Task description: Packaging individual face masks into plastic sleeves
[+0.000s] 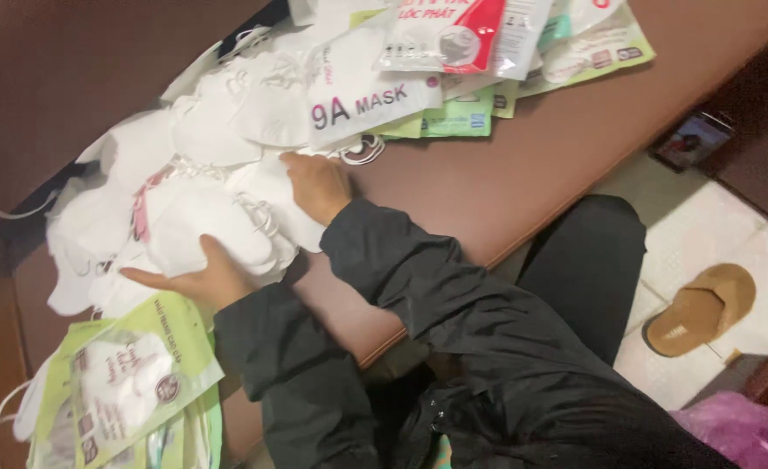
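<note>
A heap of white face masks (219, 130) lies on a brown table (523, 174). My left hand (197, 278) grips a stack of white masks (206, 226) from below, thumb up against its near side. My right hand (319, 184) rests palm down on masks at the heap's right edge, fingers together; whether it grips one is unclear. Both arms wear black sleeves.
Flat printed mask packets (453, 52), white, green and red, are fanned at the table's far end. More green-and-white packets (123, 382) lie at the near left. A tan slipper (701, 308) and pink plastic (740, 430) sit on the tiled floor at right.
</note>
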